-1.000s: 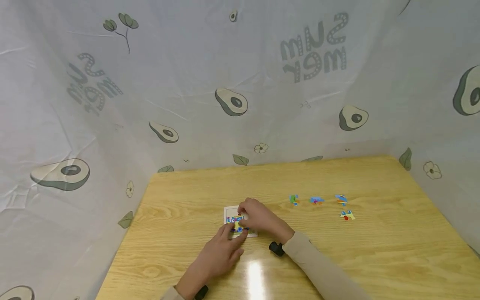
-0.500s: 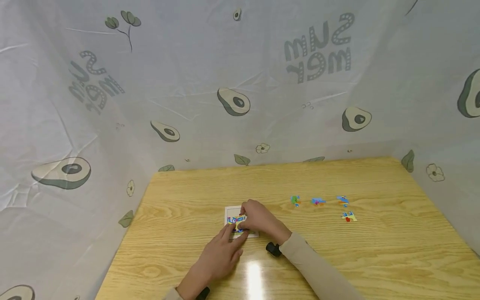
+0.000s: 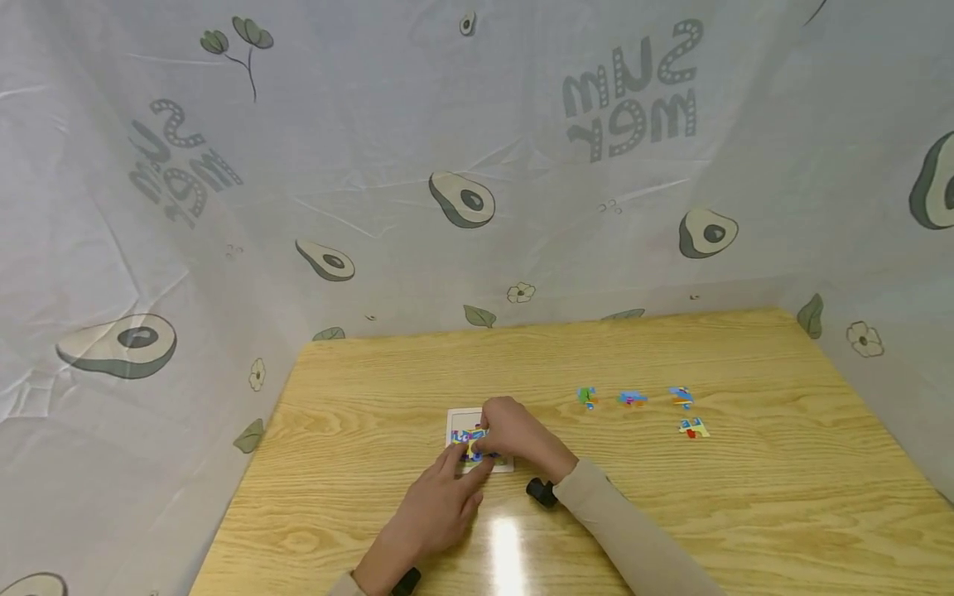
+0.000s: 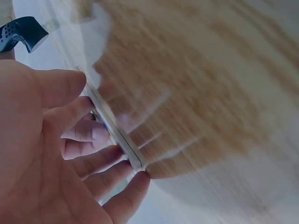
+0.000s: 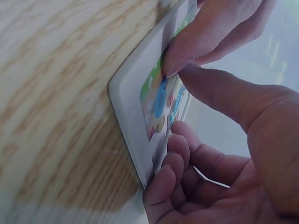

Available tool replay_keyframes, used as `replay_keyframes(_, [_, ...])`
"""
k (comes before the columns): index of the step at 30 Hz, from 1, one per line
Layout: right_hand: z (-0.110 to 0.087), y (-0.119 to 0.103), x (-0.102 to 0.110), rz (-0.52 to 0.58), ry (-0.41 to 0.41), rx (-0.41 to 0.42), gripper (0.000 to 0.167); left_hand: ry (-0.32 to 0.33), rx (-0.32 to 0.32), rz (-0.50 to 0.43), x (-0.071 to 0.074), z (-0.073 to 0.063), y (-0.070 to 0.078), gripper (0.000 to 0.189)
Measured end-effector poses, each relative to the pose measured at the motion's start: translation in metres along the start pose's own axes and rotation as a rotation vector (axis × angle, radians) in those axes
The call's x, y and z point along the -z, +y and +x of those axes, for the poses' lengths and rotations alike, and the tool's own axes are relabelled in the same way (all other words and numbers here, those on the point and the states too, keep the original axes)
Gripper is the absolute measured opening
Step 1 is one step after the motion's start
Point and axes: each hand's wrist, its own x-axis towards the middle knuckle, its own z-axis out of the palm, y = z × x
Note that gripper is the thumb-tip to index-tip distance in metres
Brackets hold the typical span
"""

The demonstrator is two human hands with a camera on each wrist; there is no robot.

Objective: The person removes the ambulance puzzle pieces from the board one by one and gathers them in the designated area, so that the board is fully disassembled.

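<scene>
A white-rimmed jigsaw puzzle board (image 3: 452, 419) lies flat on the wooden table, its lower part filled with colourful printed pieces. My left hand (image 3: 440, 507) comes from the front with fingers spread. In the right wrist view its fingertips (image 5: 182, 56) press on the printed pieces. My right hand (image 3: 517, 437) reaches over the board's right side, thumb and fingers bent around a puzzle piece (image 5: 175, 103) that is partly hidden. Other right fingers (image 5: 163, 184) touch the board's edge. In the left wrist view, the board's edge (image 4: 119, 135) runs past the fingertips.
Loose puzzle pieces lie right of the board: one green and blue (image 3: 586, 397), one blue and pink (image 3: 632, 399), one blue and orange (image 3: 681, 396), and a yellow one (image 3: 694, 428) in front. A curtain (image 3: 387, 248) printed with avocados hangs behind the table (image 3: 358, 381).
My right hand shifts slightly over the board, its fingers moving a little to the right. The left hand keeps its place, and the loose pieces lie as before.
</scene>
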Motion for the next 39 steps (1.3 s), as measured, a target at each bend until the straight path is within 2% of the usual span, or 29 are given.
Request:
replay_keyframes(8, [-0.002,0.004,-0.001,0.055,-0.001,0.026,0.032,0.061,-0.026,0.019,0.0,-0.001,0.0,0.048])
replay_keyframes(10, [-0.003,0.005,-0.002,0.049,0.004,0.027,0.028,0.059,-0.017,0.02,0.0,0.0,-0.001,0.048])
replay_keyframes(14, [-0.005,0.005,-0.004,0.01,0.03,0.015,0.033,0.031,0.009,0.017,0.0,0.001,-0.001,0.05])
replay_keyframes(21, [-0.003,0.007,-0.006,0.029,0.002,0.009,0.034,-0.02,0.038,-0.017,-0.003,-0.001,0.0,0.051])
replay_keyframes(26, [-0.001,0.009,-0.007,0.099,0.014,0.037,0.034,-0.024,0.033,-0.006,-0.003,0.0,0.001,0.052])
replay_keyframes(29, [-0.002,0.008,-0.004,0.163,0.014,0.052,0.028,-0.029,0.036,-0.001,0.0,0.001,0.002,0.052])
replay_keyframes(33, [-0.004,0.009,0.001,0.236,0.005,0.034,0.017,-0.038,0.045,-0.009,0.001,0.001,0.003,0.052])
replay_keyframes(39, [-0.008,0.012,0.005,0.32,-0.019,0.02,0.014,-0.043,0.037,-0.003,0.001,0.0,0.004,0.052])
